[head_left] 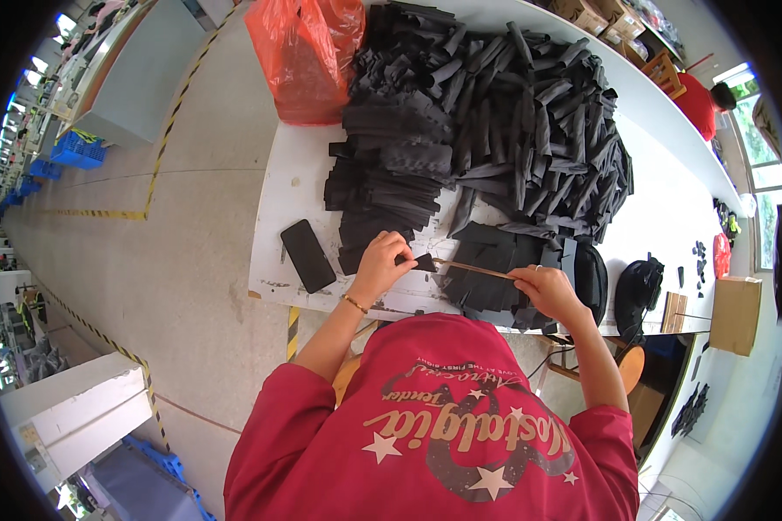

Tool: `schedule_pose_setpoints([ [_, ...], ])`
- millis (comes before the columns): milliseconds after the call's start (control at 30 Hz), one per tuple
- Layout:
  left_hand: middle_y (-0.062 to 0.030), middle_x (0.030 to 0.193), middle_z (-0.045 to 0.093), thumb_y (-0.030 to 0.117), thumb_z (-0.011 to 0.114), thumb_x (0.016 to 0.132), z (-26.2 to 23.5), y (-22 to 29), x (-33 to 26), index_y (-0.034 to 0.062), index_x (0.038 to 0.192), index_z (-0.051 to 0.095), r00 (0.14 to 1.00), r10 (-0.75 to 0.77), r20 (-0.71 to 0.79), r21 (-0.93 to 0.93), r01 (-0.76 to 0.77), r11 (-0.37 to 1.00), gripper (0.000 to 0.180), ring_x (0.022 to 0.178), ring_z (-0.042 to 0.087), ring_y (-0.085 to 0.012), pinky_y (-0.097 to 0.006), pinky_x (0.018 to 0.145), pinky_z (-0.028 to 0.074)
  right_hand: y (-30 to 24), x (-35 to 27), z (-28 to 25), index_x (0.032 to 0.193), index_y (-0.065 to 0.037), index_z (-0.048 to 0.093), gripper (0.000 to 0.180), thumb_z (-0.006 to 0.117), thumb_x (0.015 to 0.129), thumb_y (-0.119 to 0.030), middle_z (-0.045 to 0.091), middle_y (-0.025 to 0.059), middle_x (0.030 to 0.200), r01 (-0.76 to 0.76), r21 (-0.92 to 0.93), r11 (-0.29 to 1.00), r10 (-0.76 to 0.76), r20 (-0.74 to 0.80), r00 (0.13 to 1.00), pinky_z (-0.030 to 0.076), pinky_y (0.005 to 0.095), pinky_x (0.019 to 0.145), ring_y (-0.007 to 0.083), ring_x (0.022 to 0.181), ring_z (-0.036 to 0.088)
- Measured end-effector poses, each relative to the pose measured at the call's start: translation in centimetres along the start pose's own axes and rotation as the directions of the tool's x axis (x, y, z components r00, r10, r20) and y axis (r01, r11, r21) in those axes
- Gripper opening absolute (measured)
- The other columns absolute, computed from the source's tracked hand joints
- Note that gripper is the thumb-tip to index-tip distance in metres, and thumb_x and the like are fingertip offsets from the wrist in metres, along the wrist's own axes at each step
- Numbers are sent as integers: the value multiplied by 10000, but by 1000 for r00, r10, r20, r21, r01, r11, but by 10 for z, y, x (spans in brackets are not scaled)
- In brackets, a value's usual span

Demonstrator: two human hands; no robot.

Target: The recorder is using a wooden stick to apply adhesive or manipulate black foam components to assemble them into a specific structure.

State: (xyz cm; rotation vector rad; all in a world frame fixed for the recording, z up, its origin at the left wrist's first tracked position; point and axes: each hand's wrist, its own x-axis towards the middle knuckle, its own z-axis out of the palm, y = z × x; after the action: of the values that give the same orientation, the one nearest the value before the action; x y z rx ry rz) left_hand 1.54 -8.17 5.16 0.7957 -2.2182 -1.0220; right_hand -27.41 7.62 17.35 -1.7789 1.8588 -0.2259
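Both hands are working at the white table's [278, 187] near edge as I'm watching: my left hand [381, 265] is pinching a small black fabric piece [424, 262], seemingly light and limp, best gripped by its edge, while my right hand [543, 286] is grasping a thin stiff strip [471, 268].

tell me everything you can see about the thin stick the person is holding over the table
The thin stick looks like pale tan wood or bamboo, slim and straight. It lies nearly level, tilted slightly down toward the person's right. The left hand pinches its left end together with a small black fabric piece; the right hand grips the other end. It hangs just above stacked black pieces at the white table's near edge.
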Motion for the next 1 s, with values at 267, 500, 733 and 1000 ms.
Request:
schedule_pose_setpoints([
  [267, -8, 807, 575, 107, 739, 705, 9, -7, 2, 73, 760, 662, 995, 93, 26, 107, -95, 990, 101, 846, 527, -224, -346, 730, 422, 8, -4, -7, 1008, -81, 672, 179, 611, 858, -157, 662, 120, 872, -1, 55, 998, 4, -43, 999, 497, 397, 701, 327, 797, 629],
  [500, -9, 799, 576, 89, 741, 703, 10, 2, 8, 66, 776, 680, 996, 94, 5, 140, -94, 986, 99, 834, 525, -215, -334, 744, 434, 12, -5, -7, 1011, -75, 671, 182, 609, 855, -144, 662, 125, 869, 7, 128, 992, -2, -41, 999, 494, 397, 704, 337, 806, 625],
  [733, -19, 780, 585, 74, 748, 690, 8, 9, 15, 54, 775, 694, 995, 93, -25, 134, -89, 987, 103, 817, 528, -218, -325, 745, 462, 17, -2, -4, 1011, -75, 673, 185, 594, 863, -153, 666, 126, 882, 12, 111, 994, -11, -13, 1000, 496, 399, 723, 336, 820, 625],
  [1000, -6, 795, 589, 104, 731, 688, 10, 9, 19, 85, 751, 694, 997, 66, -30, 103, -62, 993, 75, 835, 531, -219, -332, 744, 444, 18, 3, 1, 1040, -79, 662, 207, 593, 866, -166, 670, 129, 924, 7, 117, 993, -8, 11, 1000, 500, 402, 742, 335, 847, 632],
])
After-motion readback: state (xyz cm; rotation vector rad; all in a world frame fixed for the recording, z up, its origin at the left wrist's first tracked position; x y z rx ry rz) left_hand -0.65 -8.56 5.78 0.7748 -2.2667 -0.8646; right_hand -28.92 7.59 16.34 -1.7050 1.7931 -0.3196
